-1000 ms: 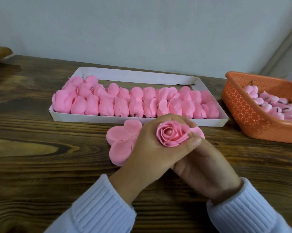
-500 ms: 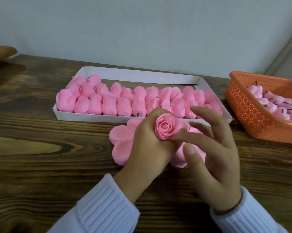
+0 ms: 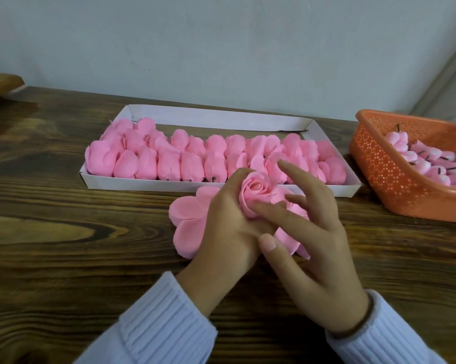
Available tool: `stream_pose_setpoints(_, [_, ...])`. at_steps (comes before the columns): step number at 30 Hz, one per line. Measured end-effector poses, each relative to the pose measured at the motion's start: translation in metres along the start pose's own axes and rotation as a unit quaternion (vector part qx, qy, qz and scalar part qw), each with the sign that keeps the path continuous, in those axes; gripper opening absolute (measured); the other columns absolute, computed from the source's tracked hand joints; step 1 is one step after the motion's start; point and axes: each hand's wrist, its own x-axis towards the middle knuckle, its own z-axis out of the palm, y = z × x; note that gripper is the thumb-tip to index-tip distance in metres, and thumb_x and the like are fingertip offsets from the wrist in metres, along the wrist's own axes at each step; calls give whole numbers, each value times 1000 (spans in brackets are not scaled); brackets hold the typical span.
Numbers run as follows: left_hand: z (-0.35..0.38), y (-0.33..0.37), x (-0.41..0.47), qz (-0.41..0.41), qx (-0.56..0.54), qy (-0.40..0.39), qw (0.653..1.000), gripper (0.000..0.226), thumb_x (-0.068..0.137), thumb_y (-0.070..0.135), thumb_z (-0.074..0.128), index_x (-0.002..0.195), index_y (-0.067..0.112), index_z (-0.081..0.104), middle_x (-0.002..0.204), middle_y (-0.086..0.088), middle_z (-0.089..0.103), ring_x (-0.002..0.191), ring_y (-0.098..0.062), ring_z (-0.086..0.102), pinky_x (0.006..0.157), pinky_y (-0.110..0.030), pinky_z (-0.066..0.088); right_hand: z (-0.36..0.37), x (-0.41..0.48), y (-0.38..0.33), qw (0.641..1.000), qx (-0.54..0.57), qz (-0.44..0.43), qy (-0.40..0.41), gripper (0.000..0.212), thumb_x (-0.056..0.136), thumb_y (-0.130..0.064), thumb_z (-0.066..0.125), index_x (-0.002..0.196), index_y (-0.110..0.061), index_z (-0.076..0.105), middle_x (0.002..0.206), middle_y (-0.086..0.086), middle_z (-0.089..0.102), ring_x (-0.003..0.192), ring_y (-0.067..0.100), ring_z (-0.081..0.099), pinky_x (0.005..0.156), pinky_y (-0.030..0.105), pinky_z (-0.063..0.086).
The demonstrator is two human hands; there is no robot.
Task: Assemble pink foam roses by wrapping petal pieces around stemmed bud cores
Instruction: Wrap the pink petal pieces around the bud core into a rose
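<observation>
The left hand (image 3: 227,227) is closed around a pink foam rose (image 3: 256,191), its petals spiralled about a round core. The right hand (image 3: 316,237) is spread open, one fingertip (image 3: 258,206) touching the rose. Flat petal pieces (image 3: 187,219) lie beneath the grip on the dark wooden table (image 3: 64,245). Beyond: a white tray (image 3: 221,119); right: an orange basket (image 3: 384,164). Pale wall (image 3: 221,48) behind.

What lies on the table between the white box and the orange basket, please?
Nothing: in the head view, only bare wooden table separates the white box from the orange basket.
</observation>
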Motion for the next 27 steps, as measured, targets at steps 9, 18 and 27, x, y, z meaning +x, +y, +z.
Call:
stream_pose_setpoints(9, [18, -5, -4, 95, 52, 7, 994, 35, 62, 8, 58, 85, 34, 54, 72, 21, 58, 68, 14, 54, 67, -5, 44, -2, 1, 0, 999, 29, 10, 27, 32, 91, -24, 50, 121, -17, 59, 142, 14, 42, 128, 32, 47, 99, 46, 43])
stream_pose_setpoints(18, [17, -7, -3, 119, 43, 34, 991, 13, 73, 15, 66, 73, 22, 55, 64, 7, 60, 59, -2, 56, 56, -20, 49, 2, 0, -1, 989, 131, 48, 47, 35, 92, -23, 48, 126, -21, 54, 136, -4, 52, 125, 17, 52, 98, 33, 45])
stream_pose_setpoints(27, [18, 2, -7, 106, -26, 9, 994, 21, 80, 35, 61, 83, 15, 56, 116, 14, 62, 85, -2, 66, 54, -34, 55, 4, 10, 4, 739, 517, 427, -69, 29, 98, -31, 47, 99, -9, 66, 72, 9, 63, 56, 15, 61, 46, 24, 47])
